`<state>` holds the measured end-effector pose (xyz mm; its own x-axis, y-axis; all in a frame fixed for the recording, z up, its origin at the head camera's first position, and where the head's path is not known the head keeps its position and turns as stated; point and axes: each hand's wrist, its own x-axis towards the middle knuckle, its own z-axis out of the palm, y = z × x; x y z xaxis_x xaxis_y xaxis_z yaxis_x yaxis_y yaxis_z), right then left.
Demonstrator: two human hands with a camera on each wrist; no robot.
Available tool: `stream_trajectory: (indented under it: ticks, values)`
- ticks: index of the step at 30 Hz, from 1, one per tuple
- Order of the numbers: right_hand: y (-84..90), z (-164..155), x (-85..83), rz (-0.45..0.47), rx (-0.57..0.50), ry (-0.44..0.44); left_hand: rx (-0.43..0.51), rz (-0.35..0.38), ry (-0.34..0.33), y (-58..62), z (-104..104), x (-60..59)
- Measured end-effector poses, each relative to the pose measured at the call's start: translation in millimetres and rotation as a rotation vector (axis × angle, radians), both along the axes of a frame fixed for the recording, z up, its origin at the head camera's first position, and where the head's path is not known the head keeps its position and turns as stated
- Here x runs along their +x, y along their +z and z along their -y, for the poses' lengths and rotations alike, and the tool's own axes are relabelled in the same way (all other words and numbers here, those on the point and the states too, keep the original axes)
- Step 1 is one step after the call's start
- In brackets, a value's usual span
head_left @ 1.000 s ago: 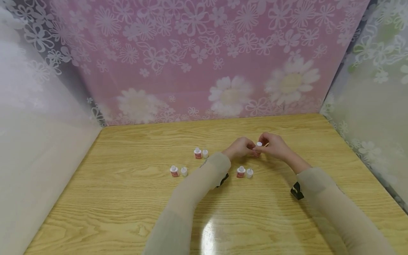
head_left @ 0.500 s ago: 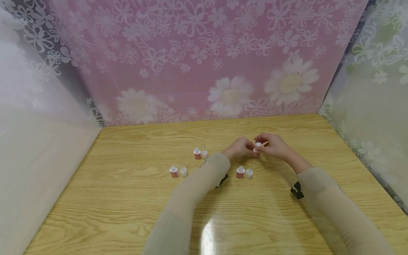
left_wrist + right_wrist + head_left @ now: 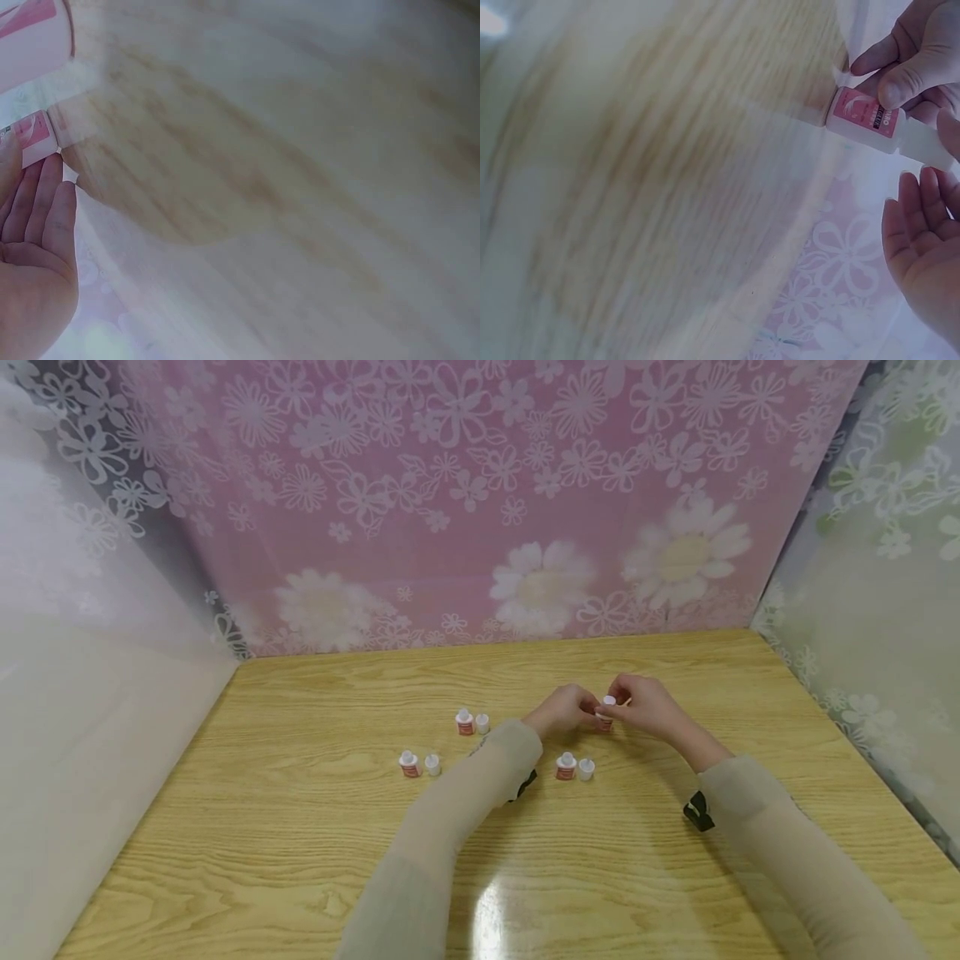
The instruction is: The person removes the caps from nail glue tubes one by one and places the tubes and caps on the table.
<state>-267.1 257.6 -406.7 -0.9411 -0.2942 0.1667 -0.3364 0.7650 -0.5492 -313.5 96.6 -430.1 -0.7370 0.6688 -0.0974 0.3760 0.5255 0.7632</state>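
Left hand [image 3: 561,709] pinches small bottle [image 3: 861,117]; right hand [image 3: 647,703] fingers pinch its cap [image 3: 609,700]. Keep bottle steady, upright; twist gently.

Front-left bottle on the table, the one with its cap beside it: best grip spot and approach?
Take the front-left bottle by its labelled body, below the narrow white neck, pinching from above with fingers on the left and far sides. It stands upright, and its loose cap sits close on its right, so that side looks crowded. Both hands are busy elsewhere.

Bright, even light; table [image 3: 300,827] glare; wrist views blurred.
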Motion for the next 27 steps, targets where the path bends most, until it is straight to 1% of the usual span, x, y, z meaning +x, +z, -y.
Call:
stream_trajectory:
  ticks: [7, 13, 18, 20, 27]
  values:
    - [-0.4, 1.2, 0.7, -0.005, -0.032, 0.038, 0.009, 0.022, 0.004, -2.3, -0.7, -0.2]
    - [-1.2, 0.9, 2.3, -0.011, -0.051, 0.063, 0.017, 0.021, -0.002, -2.6, -0.4, -0.1]
    - [-1.8, -0.3, 3.1, -0.004, -0.087, 0.071, 0.023, 0.02, 0.0, -3.4, -0.7, -0.3]
    - [-1.9, -1.0, 3.0, 0.017, -0.11, 0.056, 0.024, 0.02, 0.002, -3.2, -0.6, -0.1]
    - [-1.4, -4.3, 3.7, 0.141, -0.161, -0.057, 0.028, 0.023, 0.003, -0.6, -0.1, 1.7]
